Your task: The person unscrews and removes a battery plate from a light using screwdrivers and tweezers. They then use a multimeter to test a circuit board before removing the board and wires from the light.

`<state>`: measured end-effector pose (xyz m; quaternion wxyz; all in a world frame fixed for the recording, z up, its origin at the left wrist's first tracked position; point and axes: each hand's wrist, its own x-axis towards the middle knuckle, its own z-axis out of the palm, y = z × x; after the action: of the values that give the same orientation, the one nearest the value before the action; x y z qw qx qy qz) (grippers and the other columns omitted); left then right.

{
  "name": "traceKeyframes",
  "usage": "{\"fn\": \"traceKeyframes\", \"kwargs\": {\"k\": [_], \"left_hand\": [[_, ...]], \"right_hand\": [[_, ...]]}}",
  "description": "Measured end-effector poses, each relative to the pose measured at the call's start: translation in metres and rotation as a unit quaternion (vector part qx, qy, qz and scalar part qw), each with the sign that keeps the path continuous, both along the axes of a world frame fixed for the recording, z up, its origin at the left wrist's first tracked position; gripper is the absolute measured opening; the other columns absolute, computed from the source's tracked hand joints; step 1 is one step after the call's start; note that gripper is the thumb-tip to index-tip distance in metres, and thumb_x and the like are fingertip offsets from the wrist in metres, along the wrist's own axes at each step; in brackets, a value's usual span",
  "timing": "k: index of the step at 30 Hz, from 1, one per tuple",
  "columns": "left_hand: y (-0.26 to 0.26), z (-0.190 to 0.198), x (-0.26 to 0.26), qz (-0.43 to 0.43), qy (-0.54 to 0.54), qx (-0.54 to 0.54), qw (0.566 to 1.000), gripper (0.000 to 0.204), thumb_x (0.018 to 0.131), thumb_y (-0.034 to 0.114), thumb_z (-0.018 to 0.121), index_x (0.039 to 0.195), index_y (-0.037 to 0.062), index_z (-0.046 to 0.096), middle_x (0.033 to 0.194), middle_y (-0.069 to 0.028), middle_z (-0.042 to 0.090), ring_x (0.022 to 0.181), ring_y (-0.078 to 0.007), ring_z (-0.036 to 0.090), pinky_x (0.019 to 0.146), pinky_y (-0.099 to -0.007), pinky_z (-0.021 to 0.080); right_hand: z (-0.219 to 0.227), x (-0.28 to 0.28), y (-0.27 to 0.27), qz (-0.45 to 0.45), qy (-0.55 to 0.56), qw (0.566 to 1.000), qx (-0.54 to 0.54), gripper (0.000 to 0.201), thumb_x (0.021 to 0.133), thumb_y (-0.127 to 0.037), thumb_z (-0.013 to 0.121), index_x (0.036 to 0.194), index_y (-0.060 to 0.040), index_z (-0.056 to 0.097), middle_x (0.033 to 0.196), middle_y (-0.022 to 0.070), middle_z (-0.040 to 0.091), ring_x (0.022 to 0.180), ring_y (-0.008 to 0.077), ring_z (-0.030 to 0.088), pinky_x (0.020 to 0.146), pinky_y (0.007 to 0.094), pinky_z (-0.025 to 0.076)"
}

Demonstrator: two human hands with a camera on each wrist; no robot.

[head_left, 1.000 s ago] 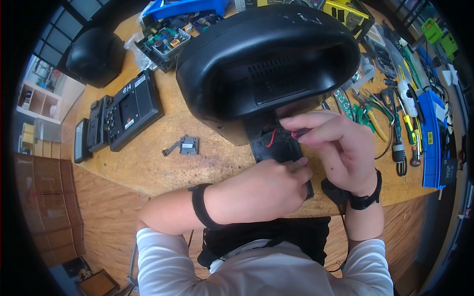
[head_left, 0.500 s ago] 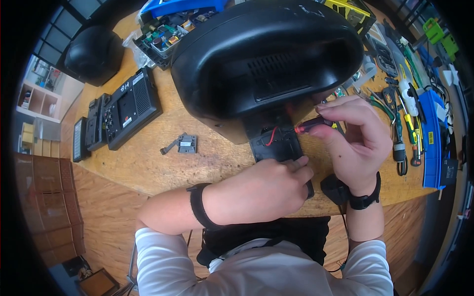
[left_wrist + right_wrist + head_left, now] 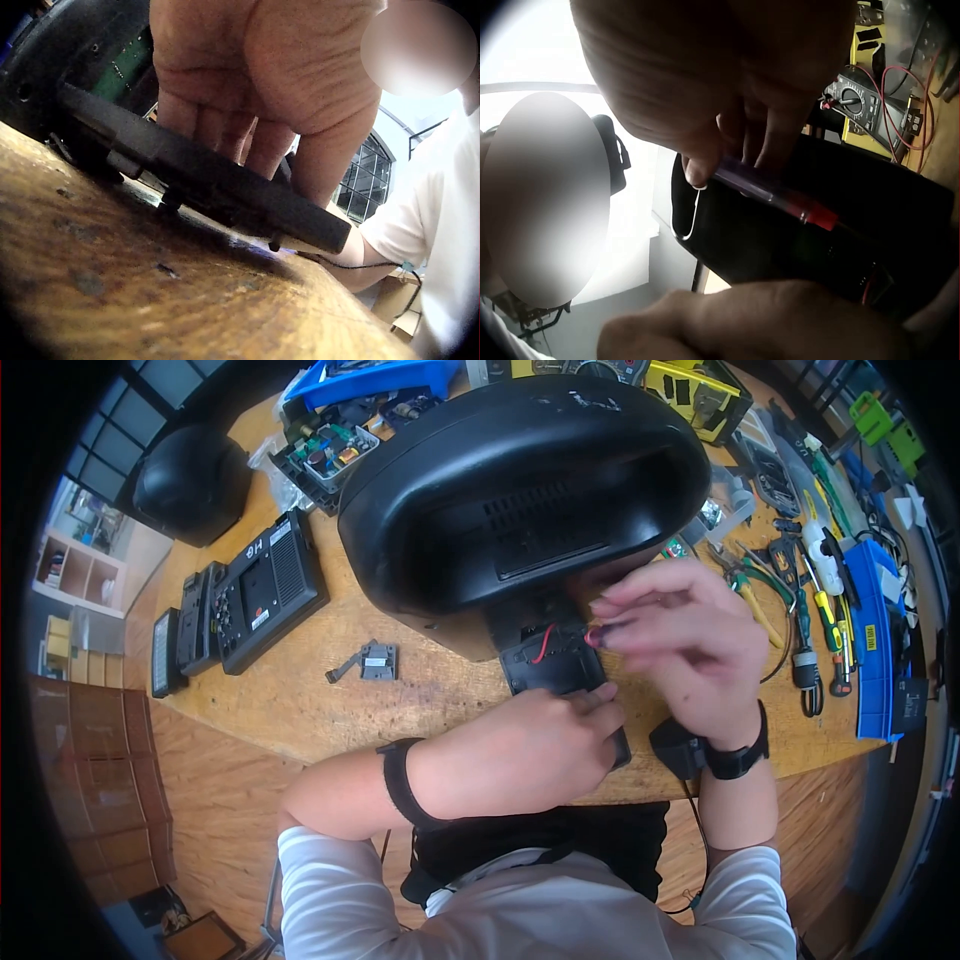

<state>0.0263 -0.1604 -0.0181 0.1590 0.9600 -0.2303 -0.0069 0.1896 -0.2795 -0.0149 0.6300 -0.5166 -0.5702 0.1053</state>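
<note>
In the head view the left hand (image 3: pixel 520 745) rests on a black panel (image 3: pixel 552 668) that juts from under the large black device (image 3: pixel 530 480). The left wrist view shows the fingers (image 3: pixel 225 131) reaching down onto the panel (image 3: pixel 202 169), which stands slightly tilted over the tabletop. The right hand (image 3: pixel 695 650), blurred in the head view, pinches a small tool. In the right wrist view this screwdriver-like tool (image 3: pixel 761 191) has a clear purple handle and a red end; its tip is lost in shadow. A red wire (image 3: pixel 543 644) loops over the panel.
A small grey module (image 3: pixel 378 661) and black units (image 3: pixel 270 595) lie left on the wooden table (image 3: pixel 400 710). Pliers (image 3: pixel 758 610), screwdrivers and a blue tray (image 3: pixel 878 640) are at the right. A black block (image 3: pixel 680 748) with a cable sits below the right hand.
The large black device and panel have shifted slightly left. The right hand drew back from the panel, then came left again with the tool. The left hand stays on the panel.
</note>
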Motion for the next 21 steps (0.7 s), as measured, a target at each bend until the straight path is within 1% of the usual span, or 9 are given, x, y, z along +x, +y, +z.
{"fn": "traceKeyframes", "kwargs": {"k": [1,3,4,6,10,12,16,19,21], "left_hand": [[0.000,0.001,0.000,0.000,0.000,0.000,1.000,0.034,0.078,0.030,0.079,0.090,-0.0005,0.069,0.124,-0.0199,0.063,0.103,-0.0294,0.071,0.081,-0.0379,0.060],[0.000,0.006,0.000,0.000,0.056,-0.013,0.998,0.035,0.077,0.030,0.079,0.090,-0.0008,0.069,0.124,-0.0197,0.062,0.103,-0.0288,0.070,0.081,-0.0372,0.060],[0.001,0.003,0.000,0.001,0.057,-0.014,0.998,0.035,0.077,0.030,0.079,0.090,-0.0008,0.069,0.124,-0.0197,0.062,0.103,-0.0288,0.070,0.081,-0.0372,0.060],[0.001,-0.004,-0.001,0.003,-0.023,-0.015,1.000,0.034,0.077,0.029,0.079,0.089,-0.0006,0.069,0.120,-0.0176,0.062,0.100,-0.0272,0.070,0.079,-0.0362,0.059],[-0.001,-0.002,0.001,0.000,-0.020,-0.011,1.000,0.033,0.077,0.029,0.079,0.089,-0.0005,0.069,0.116,-0.0157,0.063,0.097,-0.0270,0.069,0.078,-0.0358,0.058],[-0.002,0.001,0.001,0.008,-0.021,-0.055,0.998,0.013,0.076,0.011,0.067,0.075,-0.0022,0.071,0.102,-0.0208,0.068,0.105,-0.0332,0.072,0.073,-0.0355,0.062],[-0.002,0.002,0.000,0.007,-0.028,-0.055,0.998,0.013,0.077,0.011,0.067,0.075,-0.0019,0.071,0.103,-0.0208,0.068,0.102,-0.0327,0.072,0.072,-0.0359,0.062],[-0.003,0.000,-0.003,0.010,0.008,-0.067,0.998,0.014,0.077,0.011,0.067,0.076,-0.0017,0.072,0.103,-0.0206,0.067,0.101,-0.0328,0.071,0.072,-0.0358,0.062],[-0.004,0.003,-0.003,0.015,-0.012,-0.035,0.999,0.025,0.077,0.020,0.073,0.087,-0.0024,0.068,0.101,-0.0154,0.063,0.090,-0.0278,0.069,0.072,-0.0357,0.058]], "right_hand": [[0.000,0.000,-0.001,0.000,0.000,1.000,0.000,0.023,0.077,0.011,0.076,0.097,-0.0011,0.080,0.103,0.0140,0.072,0.088,0.0226,0.072,0.074,0.0288,0.059],[0.002,0.000,-0.003,-0.048,-0.107,0.993,0.026,0.026,0.074,0.009,0.081,0.096,-0.0035,0.081,0.104,0.0107,0.070,0.083,0.0200,0.069,0.074,0.0294,0.059],[0.005,-0.002,-0.005,-0.087,-0.138,0.987,0.014,0.025,0.071,0.007,0.084,0.094,-0.0036,0.082,0.095,0.0096,0.070,0.076,0.0189,0.066,0.072,0.0306,0.057],[0.005,-0.003,0.001,-0.095,-0.135,0.986,0.027,0.025,0.071,0.007,0.083,0.094,-0.0036,0.081,0.092,0.0097,0.071,0.077,0.0198,0.067,0.071,0.0309,0.057],[0.010,-0.011,0.007,-0.132,-0.122,0.984,0.010,0.023,0.073,0.008,0.081,0.094,-0.0026,0.080,0.086,0.0100,0.073,0.079,0.0224,0.070,0.071,0.0310,0.057],[0.010,-0.011,0.006,-0.140,-0.139,0.980,0.009,0.022,0.073,0.008,0.080,0.093,-0.0024,0.080,0.088,0.0106,0.074,0.080,0.0232,0.070,0.071,0.0314,0.057],[0.002,-0.013,0.009,-0.124,-0.169,0.976,0.050,0.024,0.071,0.007,0.083,0.093,-0.0026,0.080,0.090,0.0105,0.074,0.080,0.0249,0.071,0.071,0.0326,0.057],[0.008,-0.015,0.006,-0.107,-0.164,0.980,0.042,0.022,0.068,0.005,0.086,0.088,-0.0019,0.078,0.088,0.0104,0.073,0.079,0.0251,0.071,0.071,0.0332,0.057],[0.006,-0.015,0.007,-0.115,-0.160,0.980,0.041,0.021,0.067,0.005,0.087,0.084,-0.0013,0.077,0.086,0.0104,0.073,0.079,0.0253,0.072,0.071,0.0334,0.057]]}}
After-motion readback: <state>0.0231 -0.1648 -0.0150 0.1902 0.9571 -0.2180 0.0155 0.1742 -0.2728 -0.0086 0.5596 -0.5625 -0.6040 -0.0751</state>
